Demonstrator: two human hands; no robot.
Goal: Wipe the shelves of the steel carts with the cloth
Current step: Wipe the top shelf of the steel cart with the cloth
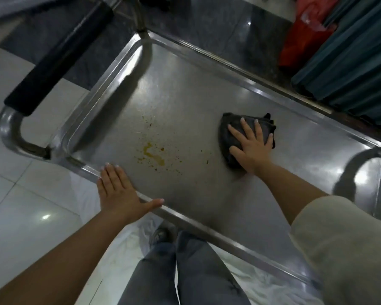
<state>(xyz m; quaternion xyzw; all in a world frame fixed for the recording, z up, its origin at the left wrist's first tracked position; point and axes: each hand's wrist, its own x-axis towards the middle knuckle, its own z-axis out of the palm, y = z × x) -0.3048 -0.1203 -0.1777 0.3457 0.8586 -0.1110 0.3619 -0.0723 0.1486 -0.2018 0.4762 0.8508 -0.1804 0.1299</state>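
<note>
Top shelf [185, 102] of a steel cart, seen from above: brushed metal sheet with a raised rolled rim on all visible sides, rounded corners. Yellow-orange stain [152, 153] with scattered specks lies left of centre on the shelf, nearer the near rim than the far one. Dark cloth [233, 130], bunched, lies on the shelf right of centre, well apart from the stain. Right hand [249, 144] lies flat on the cloth, fingers straight and spread, pressing it down; no curl round the fabric. Left hand [117, 190] rests on the near rim close to the near-left corner, fingers straight and together, thumb out along the rim; it grasps nothing. Cream sleeve [343, 245] covers the right upper forearm. At the left end a tubular steel handle [9, 128] with a black grip [59, 56] stands out from the cart. At the right end a second steel tube loop [361, 168] shows, partly cut by the frame edge. Floor [20, 194] on the left is pale glossy tile; beyond the far rim it is darker speckled stone. Teal fabric [350, 58] hangs just beyond the far-right rim, with a red bag [301, 38] beside it. White crumpled sheeting [262, 282] lies below the near rim, by the person's grey trousers [185, 271]. Open shelf surface lies between the cloth and the left rim.
</note>
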